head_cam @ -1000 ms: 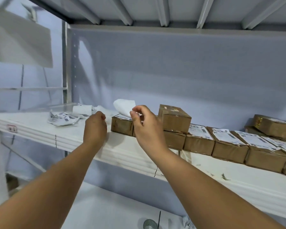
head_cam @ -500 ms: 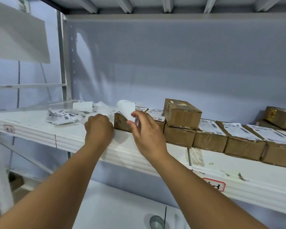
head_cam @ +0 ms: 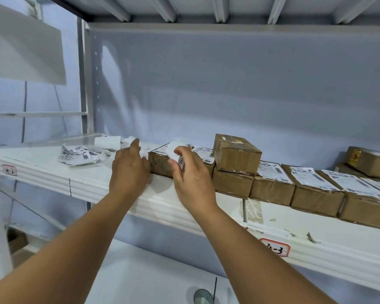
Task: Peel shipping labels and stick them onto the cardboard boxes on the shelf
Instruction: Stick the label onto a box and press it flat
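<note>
A row of brown cardboard boxes stands on the white shelf. The leftmost box has a white label sheet lying curled over its top. My right hand pinches that sheet between thumb and fingers at the box's near top edge. To the left, my left hand rests against the box's left end, fingers stretched out and holding nothing. The neighbouring box carries a printed label, and an unlabelled box is stacked on another one beside it.
A crumpled pile of printed labels and white backing scraps lie on the shelf at the left. Several labelled boxes continue to the right, with more boxes behind. A lower shelf surface lies beneath my arms.
My right hand has brought the white sheet down from above onto the leftmost box's top. My left hand has opened from a fist and moved against the box's left end.
</note>
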